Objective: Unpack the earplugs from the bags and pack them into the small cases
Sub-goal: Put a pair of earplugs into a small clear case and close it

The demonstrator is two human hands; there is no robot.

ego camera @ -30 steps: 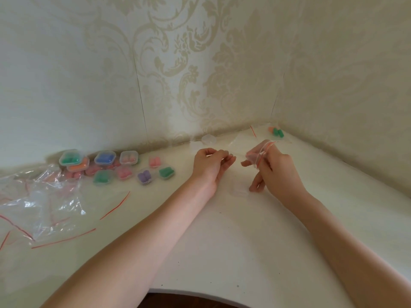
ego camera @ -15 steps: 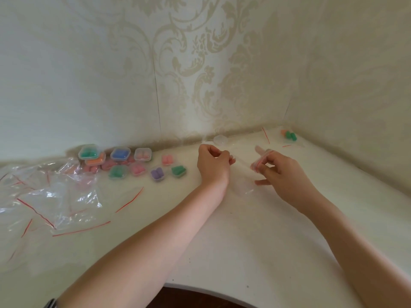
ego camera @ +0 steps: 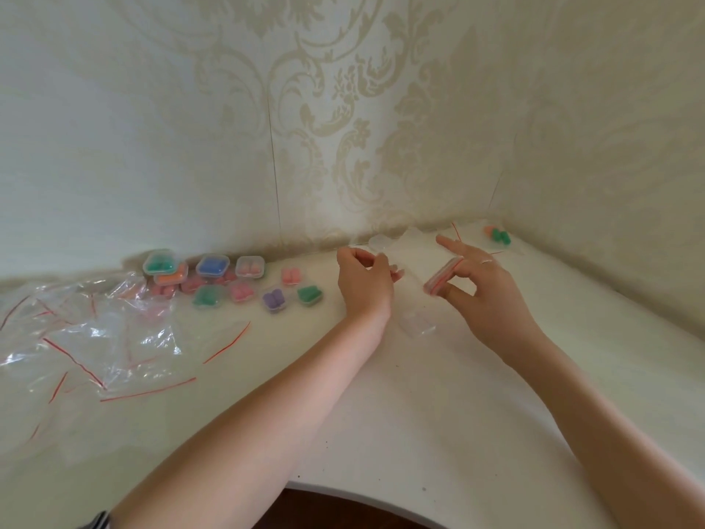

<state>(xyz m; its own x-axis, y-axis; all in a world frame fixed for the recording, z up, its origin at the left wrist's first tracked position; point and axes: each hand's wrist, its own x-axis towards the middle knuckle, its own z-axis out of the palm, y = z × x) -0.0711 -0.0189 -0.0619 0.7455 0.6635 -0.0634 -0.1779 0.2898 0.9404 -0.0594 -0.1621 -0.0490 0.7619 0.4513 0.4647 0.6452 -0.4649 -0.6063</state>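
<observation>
Head view. Landmark: empty clear case (ego camera: pixel 416 323) on the white table (ego camera: pixel 419 414). Directly above it, the right hand (ego camera: pixel 481 292) pinches the red-striped edge of a small clear bag (ego camera: pixel 442 276) between thumb and middle finger, index finger extended. The left hand (ego camera: pixel 365 284), up-left of the case, has its fingers curled; what they grip cannot be told. Filled cases (ego camera: pixel 213 278) lie far left; empty bags (ego camera: pixel 87 337) beyond; loose earplugs (ego camera: pixel 498 234) up-right in the corner.

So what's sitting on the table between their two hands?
In the head view, a small clear empty case lies on the white table, between the left hand and the right hand, slightly nearer the camera.
</observation>
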